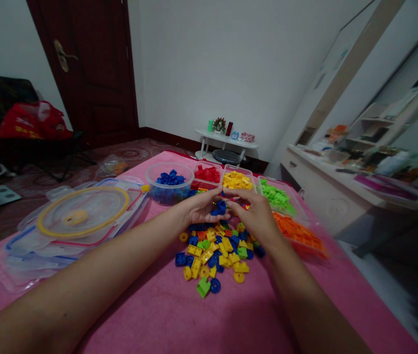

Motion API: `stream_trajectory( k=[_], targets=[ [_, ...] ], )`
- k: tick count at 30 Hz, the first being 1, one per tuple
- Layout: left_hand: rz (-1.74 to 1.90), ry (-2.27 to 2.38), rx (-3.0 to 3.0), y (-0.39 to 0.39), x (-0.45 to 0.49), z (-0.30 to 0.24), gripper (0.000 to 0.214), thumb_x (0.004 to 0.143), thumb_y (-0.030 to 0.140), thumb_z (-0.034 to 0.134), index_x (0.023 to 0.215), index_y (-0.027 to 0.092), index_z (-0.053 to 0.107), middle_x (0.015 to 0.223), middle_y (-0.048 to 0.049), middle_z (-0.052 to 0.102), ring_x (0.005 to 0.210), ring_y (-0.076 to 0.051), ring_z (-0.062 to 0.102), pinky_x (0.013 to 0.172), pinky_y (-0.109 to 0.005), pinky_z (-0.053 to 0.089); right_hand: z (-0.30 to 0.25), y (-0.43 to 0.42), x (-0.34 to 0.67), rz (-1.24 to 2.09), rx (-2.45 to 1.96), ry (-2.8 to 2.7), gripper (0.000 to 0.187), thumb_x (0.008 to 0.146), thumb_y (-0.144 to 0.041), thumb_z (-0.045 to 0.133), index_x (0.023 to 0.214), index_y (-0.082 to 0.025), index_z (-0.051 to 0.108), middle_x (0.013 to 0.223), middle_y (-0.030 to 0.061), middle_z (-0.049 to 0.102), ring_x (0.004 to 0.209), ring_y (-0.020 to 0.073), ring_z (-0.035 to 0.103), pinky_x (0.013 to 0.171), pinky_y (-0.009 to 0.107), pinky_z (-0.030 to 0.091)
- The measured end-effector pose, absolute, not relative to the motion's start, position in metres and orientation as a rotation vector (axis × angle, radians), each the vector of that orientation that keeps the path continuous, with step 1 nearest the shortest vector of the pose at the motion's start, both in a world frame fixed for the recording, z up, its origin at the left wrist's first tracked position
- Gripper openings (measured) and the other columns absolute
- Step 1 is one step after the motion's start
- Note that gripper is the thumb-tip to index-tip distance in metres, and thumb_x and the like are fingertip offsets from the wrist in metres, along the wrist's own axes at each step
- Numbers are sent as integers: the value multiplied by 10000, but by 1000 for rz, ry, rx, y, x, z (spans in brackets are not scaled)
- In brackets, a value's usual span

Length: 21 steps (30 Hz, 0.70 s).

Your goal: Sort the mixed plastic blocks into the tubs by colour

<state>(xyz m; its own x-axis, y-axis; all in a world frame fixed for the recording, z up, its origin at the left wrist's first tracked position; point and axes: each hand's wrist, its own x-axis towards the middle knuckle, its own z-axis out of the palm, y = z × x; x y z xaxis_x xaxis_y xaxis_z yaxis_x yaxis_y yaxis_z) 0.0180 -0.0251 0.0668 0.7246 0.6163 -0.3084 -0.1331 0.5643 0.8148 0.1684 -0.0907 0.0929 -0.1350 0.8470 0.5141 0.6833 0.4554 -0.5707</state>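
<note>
My left hand (202, 209) is cupped above a heap of mixed plastic blocks (218, 250) and holds a few blue blocks (219, 208) in its fingers. My right hand (256, 216) reaches in from the right, its fingers pinched against those same blue blocks. Behind the hands stand sorting tubs: a round one with blue blocks (169, 183), one with red blocks (207, 173), one with yellow blocks (237, 180), one with green blocks (275, 195) and one with orange blocks (299, 235).
A stack of clear container lids (79, 216) lies on the pink table cover (179, 314) at the left. A dark door (87, 69), a chair with a red bag (34, 123), a small white side table (227, 140) and a cluttered desk (359, 172) surround the table.
</note>
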Motion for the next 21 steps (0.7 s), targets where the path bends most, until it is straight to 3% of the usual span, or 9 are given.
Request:
stream_trajectory(
  k=[6, 11, 14, 21],
  targets=[
    [800, 694, 906, -14, 12, 74, 110, 831, 214, 547, 814, 110, 579, 613, 3, 541, 408, -28, 450, 297, -87, 254, 84, -99, 146, 141, -1295, -1908, 151, 825, -189, 532, 850, -203, 680, 924, 39, 684, 890, 170, 609, 826, 284, 449],
    [967, 745, 851, -11, 0, 90, 120, 845, 198, 504, 785, 113, 563, 642, 0, 556, 394, -16, 413, 296, -93, 243, 60, -107, 117, 200, -1110, -2398, 281, 833, -98, 508, 1046, -215, 649, 1058, 37, 647, 1001, 158, 548, 897, 298, 403],
    [964, 742, 835, -11, -2, 93, 118, 845, 191, 495, 781, 118, 563, 647, -2, 565, 398, -18, 413, 301, -93, 245, 54, -111, 108, 161, -1015, -2596, 270, 869, -162, 506, 1107, -204, 627, 1100, 57, 621, 1064, 174, 493, 923, 322, 374],
    [963, 730, 840, -10, -2, 94, 87, 815, 200, 537, 780, 125, 564, 631, -3, 558, 416, -25, 410, 316, -95, 248, 66, -107, 121, -102, -1501, -2553, 233, 883, -267, 485, 845, -174, 694, 948, 78, 623, 934, 204, 516, 846, 350, 366]
  ],
)
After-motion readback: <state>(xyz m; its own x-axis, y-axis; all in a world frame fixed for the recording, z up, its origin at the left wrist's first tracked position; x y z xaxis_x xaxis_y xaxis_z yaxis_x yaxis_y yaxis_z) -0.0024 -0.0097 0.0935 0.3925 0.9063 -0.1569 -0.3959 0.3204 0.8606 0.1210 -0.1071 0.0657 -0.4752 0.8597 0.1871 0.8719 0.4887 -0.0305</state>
